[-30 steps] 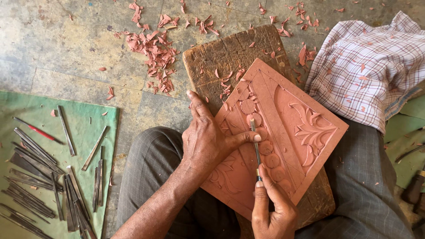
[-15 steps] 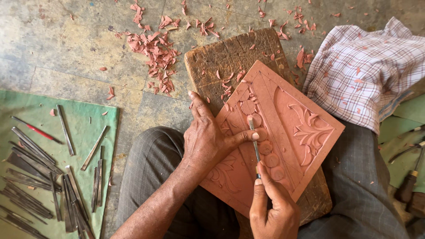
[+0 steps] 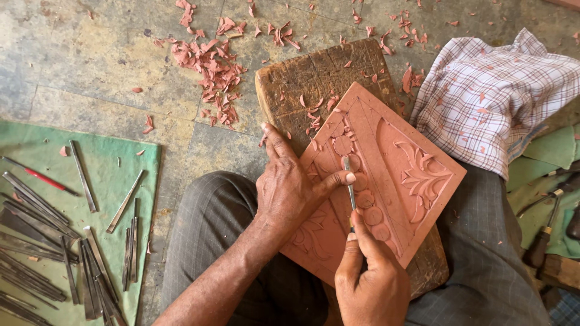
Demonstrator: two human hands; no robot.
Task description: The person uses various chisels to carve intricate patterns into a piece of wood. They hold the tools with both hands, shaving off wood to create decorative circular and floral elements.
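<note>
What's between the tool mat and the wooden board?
In the head view, the person's grey-trousered knee and bare stone floor lie between the green mat and the board, with reddish chips scattered farther up.

Bare forearms, no sleeves; grey pinstriped trousers [image 3: 211,241] on both legs.

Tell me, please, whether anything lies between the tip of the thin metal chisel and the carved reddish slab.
Nothing visible does. The right hand holds the chisel, whose tip sits on the slab by the round beads; the left hand rests beside it, thumb against the blade.
</note>
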